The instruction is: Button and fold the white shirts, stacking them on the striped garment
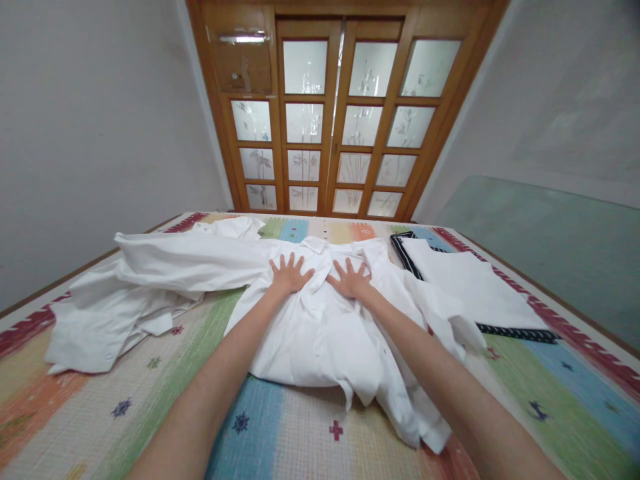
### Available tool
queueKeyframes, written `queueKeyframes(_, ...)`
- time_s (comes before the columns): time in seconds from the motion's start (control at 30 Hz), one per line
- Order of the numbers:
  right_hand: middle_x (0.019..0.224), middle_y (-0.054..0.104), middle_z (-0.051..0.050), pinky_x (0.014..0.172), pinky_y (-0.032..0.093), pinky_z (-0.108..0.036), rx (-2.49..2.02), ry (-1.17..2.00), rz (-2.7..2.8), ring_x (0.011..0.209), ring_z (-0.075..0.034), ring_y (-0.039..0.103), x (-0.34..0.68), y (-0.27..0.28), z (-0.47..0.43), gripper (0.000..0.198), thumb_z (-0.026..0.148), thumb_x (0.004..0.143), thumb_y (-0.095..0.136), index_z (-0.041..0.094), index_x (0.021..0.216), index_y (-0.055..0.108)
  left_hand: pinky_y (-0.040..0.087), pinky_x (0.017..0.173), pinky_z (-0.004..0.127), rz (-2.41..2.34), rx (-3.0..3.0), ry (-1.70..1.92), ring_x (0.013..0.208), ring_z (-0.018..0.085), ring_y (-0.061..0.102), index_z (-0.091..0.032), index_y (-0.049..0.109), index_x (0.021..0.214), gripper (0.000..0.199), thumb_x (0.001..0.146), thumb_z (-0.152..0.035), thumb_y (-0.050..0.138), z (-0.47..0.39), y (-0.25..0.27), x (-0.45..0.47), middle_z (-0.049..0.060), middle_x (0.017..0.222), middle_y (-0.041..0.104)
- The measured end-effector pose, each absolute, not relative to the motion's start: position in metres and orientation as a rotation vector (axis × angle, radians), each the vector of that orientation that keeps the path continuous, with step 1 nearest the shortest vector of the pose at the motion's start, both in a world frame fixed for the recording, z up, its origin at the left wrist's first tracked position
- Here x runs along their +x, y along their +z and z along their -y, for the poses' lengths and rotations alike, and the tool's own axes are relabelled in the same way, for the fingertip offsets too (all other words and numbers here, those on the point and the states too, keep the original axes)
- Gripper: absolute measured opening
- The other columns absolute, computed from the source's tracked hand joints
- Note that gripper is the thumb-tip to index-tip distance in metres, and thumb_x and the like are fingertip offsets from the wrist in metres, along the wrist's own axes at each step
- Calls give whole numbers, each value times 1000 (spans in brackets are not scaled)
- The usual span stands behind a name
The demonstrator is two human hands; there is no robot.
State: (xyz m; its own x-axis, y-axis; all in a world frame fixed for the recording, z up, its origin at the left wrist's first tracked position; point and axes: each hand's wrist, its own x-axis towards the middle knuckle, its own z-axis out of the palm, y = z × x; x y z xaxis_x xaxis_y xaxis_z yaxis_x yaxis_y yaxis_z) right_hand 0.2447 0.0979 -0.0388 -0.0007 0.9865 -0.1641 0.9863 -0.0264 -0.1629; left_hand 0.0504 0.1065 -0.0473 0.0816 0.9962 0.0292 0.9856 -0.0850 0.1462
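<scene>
While the left hand (292, 275) lies flat with fingers spread on the white shirt (340, 333), grasping nothing, the right hand (351, 279) presses likewise beside it, both near the collar (316, 245). The shirt covers the middle of the patterned surface (260, 407), rumpled white fabric (105, 320) lies toward its left edge, folded white cloth (470, 283) near its right edge, and glazed doors (357, 125) stand beyond its far edge.

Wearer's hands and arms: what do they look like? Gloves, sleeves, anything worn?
Left hand and right hand are ungloved, five slim fingers each, no rings visible. Both forearms are bare and slender, with no sleeve, watch, bracelet or cable in view. No markings stand out; nails are too small to judge.
</scene>
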Motion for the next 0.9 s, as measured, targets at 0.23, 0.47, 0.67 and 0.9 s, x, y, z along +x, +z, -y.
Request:
queueKeyframes(0.23,164,0,-6,113,10,-62,-2237,411,2243,146,-42,6,258,-33,-125,89,83,81,19,35,155,9,0,110,72,-1966,2240,98,147,43,4,-27,21,154,94,79,-83,23,-123,-40,42,7,162,9)
queueKeyframes(0.47,164,2,-6,117,9,-52,-2205,327,2303,147,-35,12,268,-40,-154,85,80,85,19,32,155,10,1,109,74,-1938,2263,93,147,43,5,-29,22,154,94,78,-85,24,-139,-39,36,5,162,11)
queueKeyframes(0.67,164,3,-7,116,11,-50,-2176,325,2314,148,-33,11,271,-44,-170,86,79,85,18,31,156,9,5,109,73,-1957,2288,92,146,43,9,-31,25,153,89,80,-82,26,-152,-40,37,6,161,15)
queueKeyframes(0.9,164,-2,-5,117,8,-53,-2198,309,2345,148,-33,7,266,-41,-169,79,71,91,10,28,156,4,2,111,70,-2000,2297,78,147,40,7,-30,22,153,90,81,-83,19,-155,-45,36,4,162,14)
